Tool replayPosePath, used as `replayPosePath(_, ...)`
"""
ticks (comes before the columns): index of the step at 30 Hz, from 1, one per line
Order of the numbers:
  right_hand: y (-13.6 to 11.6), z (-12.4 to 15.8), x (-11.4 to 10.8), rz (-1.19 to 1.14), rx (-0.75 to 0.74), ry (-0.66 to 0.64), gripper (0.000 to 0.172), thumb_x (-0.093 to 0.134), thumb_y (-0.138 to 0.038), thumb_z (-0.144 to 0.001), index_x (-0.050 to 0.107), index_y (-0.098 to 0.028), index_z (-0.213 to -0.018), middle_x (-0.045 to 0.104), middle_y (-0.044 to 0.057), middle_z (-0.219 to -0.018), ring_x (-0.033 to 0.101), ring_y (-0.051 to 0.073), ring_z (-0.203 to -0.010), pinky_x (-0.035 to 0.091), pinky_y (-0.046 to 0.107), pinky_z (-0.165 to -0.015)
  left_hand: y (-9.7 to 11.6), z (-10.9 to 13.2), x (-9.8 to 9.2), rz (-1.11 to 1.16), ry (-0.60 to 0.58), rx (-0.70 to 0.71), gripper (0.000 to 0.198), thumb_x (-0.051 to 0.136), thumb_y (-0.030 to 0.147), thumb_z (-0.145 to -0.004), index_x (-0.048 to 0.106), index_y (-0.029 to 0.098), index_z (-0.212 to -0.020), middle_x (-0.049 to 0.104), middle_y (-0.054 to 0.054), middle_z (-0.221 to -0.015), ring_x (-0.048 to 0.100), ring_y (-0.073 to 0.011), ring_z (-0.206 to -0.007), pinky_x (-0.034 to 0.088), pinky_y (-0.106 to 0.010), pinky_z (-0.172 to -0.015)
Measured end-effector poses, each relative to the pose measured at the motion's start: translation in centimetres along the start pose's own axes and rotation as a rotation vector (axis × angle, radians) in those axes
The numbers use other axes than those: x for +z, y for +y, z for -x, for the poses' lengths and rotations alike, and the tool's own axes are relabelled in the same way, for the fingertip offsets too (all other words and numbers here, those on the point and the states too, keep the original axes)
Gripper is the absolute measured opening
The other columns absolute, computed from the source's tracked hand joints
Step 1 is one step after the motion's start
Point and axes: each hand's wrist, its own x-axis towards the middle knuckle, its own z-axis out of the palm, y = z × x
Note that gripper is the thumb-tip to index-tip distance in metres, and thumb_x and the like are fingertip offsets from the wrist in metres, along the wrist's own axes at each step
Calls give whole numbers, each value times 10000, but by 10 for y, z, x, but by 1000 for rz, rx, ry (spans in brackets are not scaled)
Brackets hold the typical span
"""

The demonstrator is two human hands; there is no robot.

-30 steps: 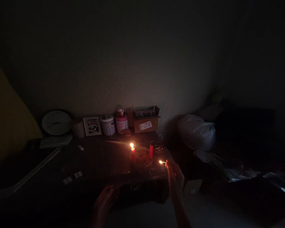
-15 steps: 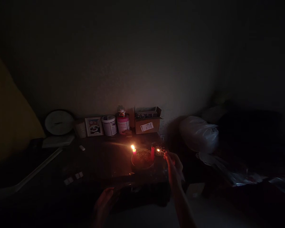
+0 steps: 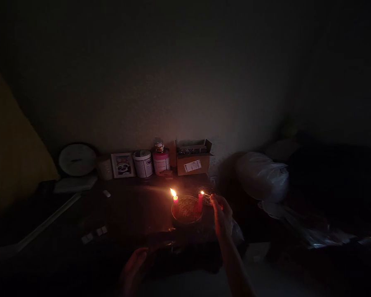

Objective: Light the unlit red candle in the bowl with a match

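Note:
My right hand (image 3: 223, 212) pinches a burning match (image 3: 207, 194). Its small flame is at the top of the right red candle (image 3: 200, 203); whether the wick has caught I cannot tell. The left candle (image 3: 175, 200) burns with a taller flame leaning left. Both candles stand upright at opposite sides of a round bowl (image 3: 186, 222) filled with a grainy material. Low in the view, at the table's near edge, my left hand (image 3: 135, 264) has its fingers drawn together; darkness hides what they may hold.
Along the wall stand a dial scale (image 3: 77, 160), a panda picture frame (image 3: 123, 166), two tubs (image 3: 143, 164) and an open cardboard box (image 3: 193, 163). A glass dish (image 3: 208, 200) sits behind my right hand. White plastic bags (image 3: 262, 175) lie right of the dark table (image 3: 132, 206).
My right hand has moved slightly left, bringing the match flame from beside the right candle to its top. The left hand stays nearly where it was.

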Motion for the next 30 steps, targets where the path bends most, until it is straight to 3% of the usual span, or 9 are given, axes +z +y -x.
replayPosePath(5, 1, -2, 7, -27, 39, 7, 301, 615, -428, -708, 667, -144, -792, 679, 55, -805, 599, 225, -781, 445, 316, -687, 2, 0, -3, -19, -32, 2, 326, 747, 417, -565, 652, 201, -789, 745, -92, -927, 624, -332, -1023, 486, -441, -905)
replayPosePath(15, 8, -2, 10, -24, 33, -11, 269, 598, -425, -722, 655, -174, -800, 670, 41, -812, 597, 222, -805, 450, 302, -706, -11, -9, -8, 21, -14, 2, 373, 783, 404, -510, 656, 195, -791, 742, -110, -964, 584, -358, -1087, 468, -453, -933)
replayPosePath(22, 13, -2, 11, -72, 24, -21, 249, 603, -413, -715, 651, -177, -779, 652, 31, -763, 594, 209, -760, 464, 302, -687, -7, -5, -5, -9, -5, -1, 379, 770, 445, -538, 658, 200, -804, 756, -90, -887, 633, -345, -1008, 474, -464, -913)
replayPosePath(30, 12, -1, 9, -62, 42, -43, 248, 607, -416, -717, 660, -182, -779, 648, 23, -763, 594, 212, -786, 460, 304, -711, 2, 5, 4, -52, -23, 12, 410, 790, 486, -494, 684, 191, -759, 758, -76, -832, 663, -313, -912, 502, -391, -839)
